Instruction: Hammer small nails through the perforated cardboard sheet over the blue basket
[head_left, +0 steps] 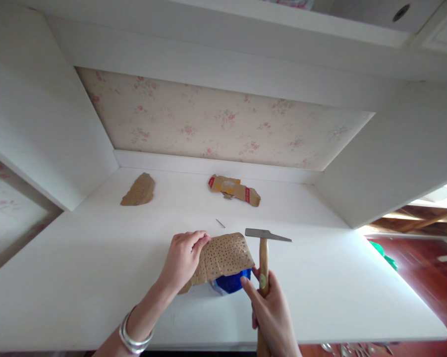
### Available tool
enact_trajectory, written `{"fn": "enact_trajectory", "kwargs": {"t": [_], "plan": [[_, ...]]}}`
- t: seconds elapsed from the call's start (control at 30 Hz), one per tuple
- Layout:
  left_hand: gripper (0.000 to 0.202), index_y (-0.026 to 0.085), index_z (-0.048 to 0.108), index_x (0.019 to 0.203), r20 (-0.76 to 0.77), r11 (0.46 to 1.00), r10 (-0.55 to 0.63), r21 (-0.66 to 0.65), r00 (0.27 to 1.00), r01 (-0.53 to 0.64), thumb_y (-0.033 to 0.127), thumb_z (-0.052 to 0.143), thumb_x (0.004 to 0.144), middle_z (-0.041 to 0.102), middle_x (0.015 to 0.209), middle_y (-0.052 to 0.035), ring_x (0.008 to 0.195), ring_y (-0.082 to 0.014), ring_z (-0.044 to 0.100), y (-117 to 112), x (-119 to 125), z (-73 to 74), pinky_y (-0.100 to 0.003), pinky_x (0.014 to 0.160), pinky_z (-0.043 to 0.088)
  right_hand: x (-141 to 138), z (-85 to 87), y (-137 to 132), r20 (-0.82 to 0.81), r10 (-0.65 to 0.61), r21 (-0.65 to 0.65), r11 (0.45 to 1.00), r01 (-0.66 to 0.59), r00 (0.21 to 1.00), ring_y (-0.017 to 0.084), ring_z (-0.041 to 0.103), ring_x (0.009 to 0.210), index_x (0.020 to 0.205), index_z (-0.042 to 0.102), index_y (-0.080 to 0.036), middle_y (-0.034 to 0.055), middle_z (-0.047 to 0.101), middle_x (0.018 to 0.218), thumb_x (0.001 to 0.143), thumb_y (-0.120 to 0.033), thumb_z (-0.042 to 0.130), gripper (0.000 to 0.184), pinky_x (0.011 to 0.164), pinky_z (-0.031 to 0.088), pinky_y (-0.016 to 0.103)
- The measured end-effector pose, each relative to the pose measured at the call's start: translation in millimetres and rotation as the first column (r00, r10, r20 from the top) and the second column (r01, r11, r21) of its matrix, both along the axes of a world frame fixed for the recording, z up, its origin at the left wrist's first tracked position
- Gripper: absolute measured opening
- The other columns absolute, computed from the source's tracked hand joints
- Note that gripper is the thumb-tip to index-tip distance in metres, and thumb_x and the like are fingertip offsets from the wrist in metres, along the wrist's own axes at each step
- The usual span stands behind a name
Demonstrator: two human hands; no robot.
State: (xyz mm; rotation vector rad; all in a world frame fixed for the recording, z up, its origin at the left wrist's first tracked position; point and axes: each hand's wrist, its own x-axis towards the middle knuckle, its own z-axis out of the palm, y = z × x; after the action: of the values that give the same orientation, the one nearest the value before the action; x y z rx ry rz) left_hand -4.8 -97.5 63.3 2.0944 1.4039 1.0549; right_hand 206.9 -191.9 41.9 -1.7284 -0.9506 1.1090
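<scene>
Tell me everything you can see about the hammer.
The hammer has a pale wooden handle and a slim grey metal head, blunt at its left end and tapering to a thin tip at the right. A small light sticker marks the handle. The right hand grips the handle, which points away from the person, head foremost. The head appears just right of the perforated cardboard. The handle's lower end runs out of the picture.

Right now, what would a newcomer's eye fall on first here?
Probably the hole-riddled cardboard near the front of the white desktop, its left side held by the left hand. Next, the hammer just to its right, head up, gripped in the right hand. Then the vivid blue object partly hidden beneath the cardboard.
</scene>
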Motion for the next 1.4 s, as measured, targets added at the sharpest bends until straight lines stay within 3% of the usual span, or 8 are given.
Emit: {"fn": "enact_trajectory", "kwargs": {"t": [0.37, 0.5, 0.6, 0.7, 0.87, 1.0, 1.2, 1.4], "plan": [[0.019, 0.023, 0.070, 0.096, -0.076, 0.996, -0.014, 0.085, 0.997, 0.020, 0.028, 0.053, 0.099, 0.077, 0.095, -0.0036, 0.086, -0.0187, 0.070, 1, 2, -1.3, -0.034, 0.088, 0.046, -2, 2.3, 1, 0.022, -0.039, 0.024, 0.999, 0.038, 0.999, 0.008, 0.039, 0.027, 0.108, 0.054, -0.020, -0.0145, 0.041, 0.050, 0.076, -0.063, 0.069, 0.056, 0.025, 0.032, 0.018], [0.018, 0.023, 0.071, 0.098, -0.054, 0.994, -0.044, 0.095, 0.998, 0.049, 0.027, 0.053, 0.098, 0.076, 0.095, -0.0032, 0.088, -0.0191, 0.068, 1, 3, -4.2, -0.033, 0.084, 0.049, -2, 16.1, -1, 0.026, -0.090, 0.074, 0.993, 0.087, 0.996, 0.009, 0.039, 0.029, 0.114, 0.057, -0.021, -0.0138, 0.037, 0.044, 0.082, -0.065, 0.062, 0.055, 0.028, 0.034, 0.018], [0.021, 0.023, 0.072, 0.097, -0.053, 0.994, -0.044, 0.094, 0.998, 0.049, 0.026, 0.051, 0.099, 0.075, 0.099, -0.0046, 0.089, -0.0183, 0.068, 1, 5, -6.1, -0.032, 0.084, 0.050, -3, 31.5, -2, 0.047, -0.137, 0.143, 0.981, 0.129, 0.989, 0.009, 0.039, 0.031, 0.105, 0.059, -0.020, -0.0123, 0.037, 0.040, 0.088, -0.064, 0.054, 0.047, 0.031, 0.032, 0.017], [0.021, 0.023, 0.073, 0.097, -0.091, 0.993, -0.026, 0.110, 0.995, 0.036, 0.025, 0.052, 0.099, 0.074, 0.105, -0.0052, 0.092, -0.0184, 0.068, -1, 7, -7.5, -0.032, 0.084, 0.051, -7, 46.2, -1, 0.062, -0.125, 0.207, 0.972, 0.110, 0.990, 0.009, 0.037, 0.032, 0.097, 0.059, -0.021, -0.0118, 0.036, 0.040, 0.090, -0.063, 0.053, 0.043, 0.031, 0.029, 0.018], [0.016, 0.022, 0.072, 0.095, -0.090, 0.991, -0.050, 0.122, 0.995, 0.061, 0.022, 0.056, 0.097, 0.076, 0.098, -0.0036, 0.091, -0.0189, 0.068, 0, 11, -12.0, -0.034, 0.084, 0.052, -18, 58.2, 7, 0.086, -0.076, 0.250, 0.967, 0.052, 0.993, 0.010, 0.039, 0.034, 0.100, 0.063, -0.022, -0.0103, 0.041, 0.044, 0.087, -0.063, 0.057, 0.044, 0.033, 0.032, 0.021], [0.015, 0.020, 0.072, 0.096, -0.032, 0.986, -0.062, 0.154, 0.998, 0.066, 0.018, 0.057, 0.096, 0.076, 0.095, -0.0035, 0.089, -0.0187, 0.068, 1, 12, -15.5, -0.034, 0.083, 0.054, -24, 58.9, 16, 0.046, 0.012, 0.174, 0.985, -0.019, 0.999, 0.008, 0.038, 0.030, 0.098, 0.058, -0.022, -0.0125, 0.040, 0.043, 0.090, -0.063, 0.053, 0.043, 0.031, 0.029, 0.018], [0.016, 0.020, 0.073, 0.096, 0.005, 0.984, -0.078, 0.163, 0.997, 0.076, 0.016, 0.057, 0.095, 0.076, 0.094, -0.0037, 0.088, -0.0180, 0.069, 0, 13, -12.7, -0.031, 0.082, 0.057, -21, 58.9, 29, -0.012, 0.152, 0.173, 0.974, -0.148, 0.988, 0.006, 0.033, 0.030, 0.080, 0.044, -0.024, -0.0125, 0.042, 0.046, 0.093, -0.061, 0.049, 0.039, 0.029, 0.025, 0.016], [0.018, 0.019, 0.073, 0.093, 0.004, 0.980, -0.064, 0.188, 0.998, 0.063, 0.017, 0.055, 0.096, 0.077, 0.092, -0.0039, 0.086, -0.0176, 0.071, 0, 11, -9.6, -0.031, 0.082, 0.059, -17, 37.2, 9, 0.099, 0.215, 0.116, 0.967, -0.226, 0.972, 0.007, 0.028, 0.035, 0.076, 0.045, -0.025, -0.0124, 0.030, 0.049, 0.091, -0.057, 0.052, 0.037, 0.031, 0.017, 0.019]]}}
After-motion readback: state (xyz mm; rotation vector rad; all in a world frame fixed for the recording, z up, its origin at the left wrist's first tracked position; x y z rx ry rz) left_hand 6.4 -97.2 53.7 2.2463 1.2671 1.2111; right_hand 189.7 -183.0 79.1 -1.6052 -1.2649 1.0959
